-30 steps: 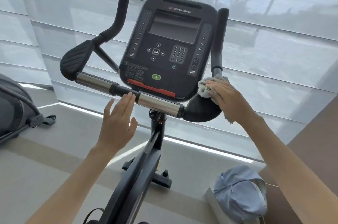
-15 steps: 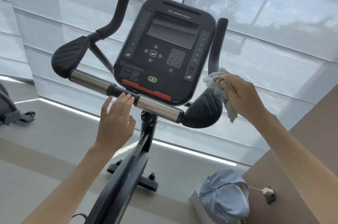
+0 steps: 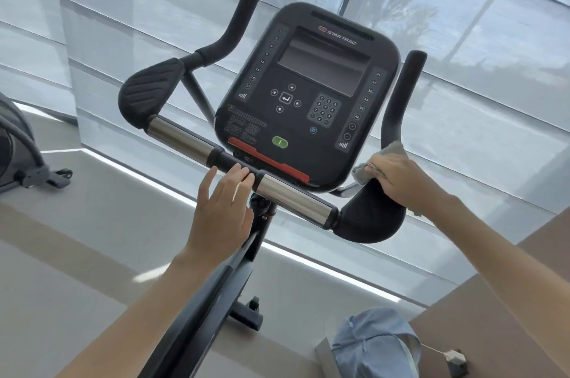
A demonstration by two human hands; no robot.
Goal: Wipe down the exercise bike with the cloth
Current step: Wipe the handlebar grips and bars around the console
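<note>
I see my right hand (image 3: pixel 401 180) bunching the grey cloth (image 3: pixel 391 151) under curled fingers, pressing it onto the top of the black pad (image 3: pixel 370 217) at the right end of the exercise bike (image 3: pixel 216 300), just below the right upright grip. My left hand (image 3: pixel 222 211) is flat, fingers straight and close together, their tips resting on the dark middle of the handlebar (image 3: pixel 182 138) beneath the console (image 3: pixel 308 93). A blue cap (image 3: pixel 376 346) lies at lower right.

1. The head-worn wide-angle camera looked forward and down, tilted, onto the black square bike console (image 3: pixel 308 93), close enough to read its keypad (image 3: pixel 324 113).
2. The pale grey floor (image 3: pixel 61 254) filled the lower left.
</note>
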